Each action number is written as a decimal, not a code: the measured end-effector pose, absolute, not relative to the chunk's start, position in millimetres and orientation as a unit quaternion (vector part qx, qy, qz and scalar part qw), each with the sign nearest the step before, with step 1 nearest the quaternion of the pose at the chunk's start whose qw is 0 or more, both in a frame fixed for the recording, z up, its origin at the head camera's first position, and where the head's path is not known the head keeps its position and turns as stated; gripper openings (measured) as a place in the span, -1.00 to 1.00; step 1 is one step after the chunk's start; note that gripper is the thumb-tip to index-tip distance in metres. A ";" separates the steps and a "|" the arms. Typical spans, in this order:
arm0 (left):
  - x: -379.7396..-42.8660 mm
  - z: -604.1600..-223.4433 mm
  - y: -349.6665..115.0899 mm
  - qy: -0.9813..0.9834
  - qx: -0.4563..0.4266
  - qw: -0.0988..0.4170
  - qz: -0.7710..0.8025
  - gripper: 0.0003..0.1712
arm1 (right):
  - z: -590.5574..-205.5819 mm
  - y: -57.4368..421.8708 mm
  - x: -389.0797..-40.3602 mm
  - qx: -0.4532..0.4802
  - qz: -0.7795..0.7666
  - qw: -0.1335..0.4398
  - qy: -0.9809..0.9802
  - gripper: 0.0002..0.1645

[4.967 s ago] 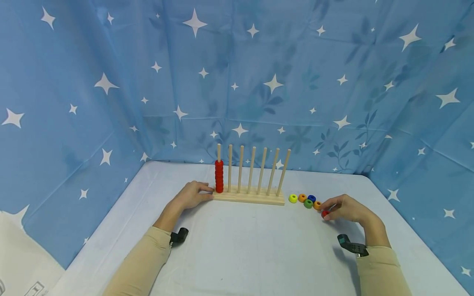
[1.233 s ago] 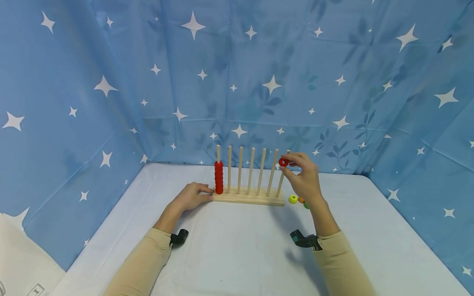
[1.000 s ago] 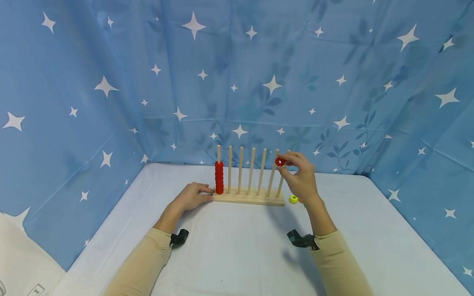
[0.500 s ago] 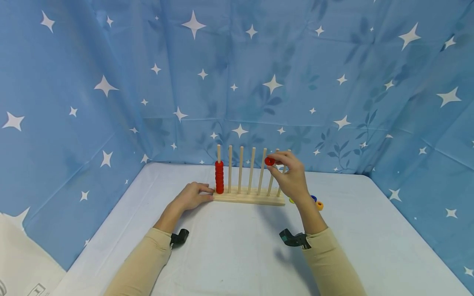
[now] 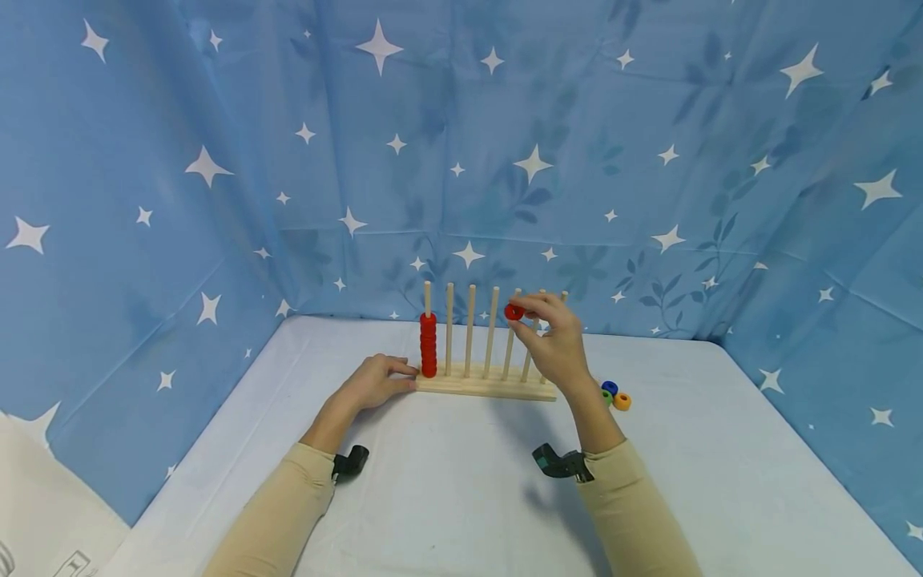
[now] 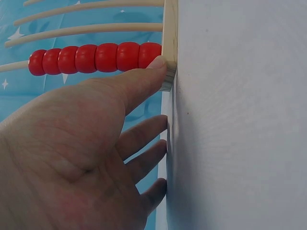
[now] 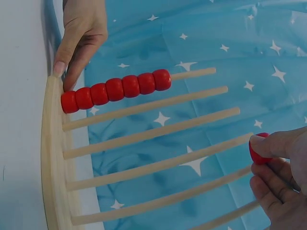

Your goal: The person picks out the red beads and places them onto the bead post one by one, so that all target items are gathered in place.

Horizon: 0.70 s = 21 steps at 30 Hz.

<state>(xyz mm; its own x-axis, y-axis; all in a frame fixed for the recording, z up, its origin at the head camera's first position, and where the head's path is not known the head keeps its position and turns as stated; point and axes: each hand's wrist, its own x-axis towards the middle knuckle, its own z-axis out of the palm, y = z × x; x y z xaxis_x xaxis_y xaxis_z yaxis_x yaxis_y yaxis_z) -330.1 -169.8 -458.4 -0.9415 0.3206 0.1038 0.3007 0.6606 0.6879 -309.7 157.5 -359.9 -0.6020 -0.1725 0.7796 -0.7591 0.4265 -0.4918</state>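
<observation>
A wooden peg abacus (image 5: 483, 387) stands at the back of the table, with several upright rods on a long base. Its leftmost rod carries a stack of red beads (image 5: 429, 344); the other rods are bare. My left hand (image 5: 371, 381) holds the left end of the base, thumb at the front edge in the left wrist view and other fingertips low beside the table. Between thumb and fingers, my right hand (image 5: 557, 340) pinches a single red bead (image 7: 259, 149) near the rod tops, right of the middle rod. That hand covers parts of the rightmost rods.
Right of the abacus lie a blue bead (image 5: 609, 387), an orange bead (image 5: 622, 401) and a green bead (image 5: 606, 397), the last partly behind my right forearm. A blue star-patterned curtain (image 5: 461, 200) hangs around the white table (image 5: 447, 481).
My right hand has picked the red bead off the table at right, lifted it to rod-top height and carried it leftward along the rods. The left hand stays at the base's end.
</observation>
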 end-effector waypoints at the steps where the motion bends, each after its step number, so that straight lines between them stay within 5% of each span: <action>1: -330.3 -458.9 -170.0 0.911 0.171 0.013 0.374 -0.65 | -359.9 156.1 -310.3 0.299 0.446 0.330 -0.776 -0.61; 21: -331.9 -461.1 -171.0 0.911 0.173 0.013 0.375 -0.63 | -360.0 118.6 -318.2 0.298 0.483 0.308 -0.764 -0.57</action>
<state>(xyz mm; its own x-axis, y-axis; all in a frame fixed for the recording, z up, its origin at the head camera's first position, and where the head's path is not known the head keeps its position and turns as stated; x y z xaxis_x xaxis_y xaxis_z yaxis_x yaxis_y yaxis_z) -331.9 -171.0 -461.1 -0.9398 0.3246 0.1066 0.3057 0.6595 0.6867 -318.2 118.6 -360.0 -0.6332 -0.1577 0.7578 -0.7524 0.3552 -0.5548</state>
